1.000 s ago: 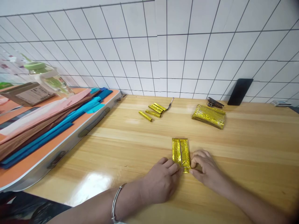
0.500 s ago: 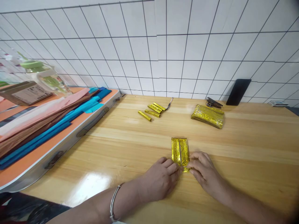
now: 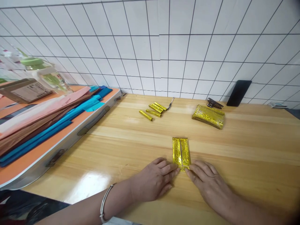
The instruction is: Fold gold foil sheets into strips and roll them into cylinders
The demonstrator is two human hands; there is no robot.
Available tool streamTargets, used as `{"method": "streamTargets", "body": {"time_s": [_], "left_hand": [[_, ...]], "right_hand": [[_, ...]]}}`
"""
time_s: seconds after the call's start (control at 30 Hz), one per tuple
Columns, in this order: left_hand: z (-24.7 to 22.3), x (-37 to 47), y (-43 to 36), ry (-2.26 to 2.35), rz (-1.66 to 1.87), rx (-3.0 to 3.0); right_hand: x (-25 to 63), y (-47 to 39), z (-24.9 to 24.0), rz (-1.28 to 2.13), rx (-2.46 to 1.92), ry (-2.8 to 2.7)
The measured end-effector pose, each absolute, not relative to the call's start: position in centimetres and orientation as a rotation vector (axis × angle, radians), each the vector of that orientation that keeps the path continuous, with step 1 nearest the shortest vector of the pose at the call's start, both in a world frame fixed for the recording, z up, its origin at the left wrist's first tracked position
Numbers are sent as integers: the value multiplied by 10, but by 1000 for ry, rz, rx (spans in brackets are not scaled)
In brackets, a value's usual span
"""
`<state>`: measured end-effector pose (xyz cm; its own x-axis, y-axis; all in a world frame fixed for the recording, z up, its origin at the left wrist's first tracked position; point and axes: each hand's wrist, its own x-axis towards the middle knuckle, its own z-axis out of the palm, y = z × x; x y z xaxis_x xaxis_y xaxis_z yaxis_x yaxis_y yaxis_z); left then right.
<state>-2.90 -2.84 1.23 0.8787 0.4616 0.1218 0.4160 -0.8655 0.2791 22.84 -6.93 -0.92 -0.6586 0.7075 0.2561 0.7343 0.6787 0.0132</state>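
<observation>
A folded sheet of gold foil paper point(image 3: 185, 151) lies on the wooden table, its two side flaps meeting at a narrow gap down the middle. A small fold runs along its near edge. My left hand point(image 3: 156, 179), fingers curled, grips the lower left corner of that fold. At the lower right corner, my right hand point(image 3: 208, 179) pinches the same fold between thumb and forefinger. Fingertips of both hands cover parts of the near edge. Beyond the sheet, several rolled gold foil pieces point(image 3: 156, 109) lie in a loose group.
A stack of gold foil sheets point(image 3: 208, 117) rests at the back right beside a black clip point(image 3: 214, 103). A black phone point(image 3: 239, 93) leans on the tiled wall. On the left, an orange-topped folding table point(image 3: 14, 176) bears coloured paper strips, a cardboard box point(image 3: 25, 90) and a bottle point(image 3: 44, 70).
My left hand has shifted slightly left and my right hand has flattened along the near fold. The small fold at the near edge lies flatter.
</observation>
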Motion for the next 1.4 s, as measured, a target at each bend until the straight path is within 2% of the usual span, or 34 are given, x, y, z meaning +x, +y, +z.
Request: {"method": "streamTargets", "body": {"time_s": [0.27, 0.57, 0.93, 1.4], "left_hand": [[11, -33, -37, 747, 323, 2788], [12, -26, -41, 791, 409, 2818], [18, -27, -31, 748, 312, 2722], [13, -26, -32, 769, 290, 2714]], "right_hand": [[234, -73, -24, -175, -1232, -2616], [233, -85, -24, -361, -1100, -2672], [228, -69, -12, -93, -1188, -2690], [227, -70, -15, -213, -1226, -2705]]}}
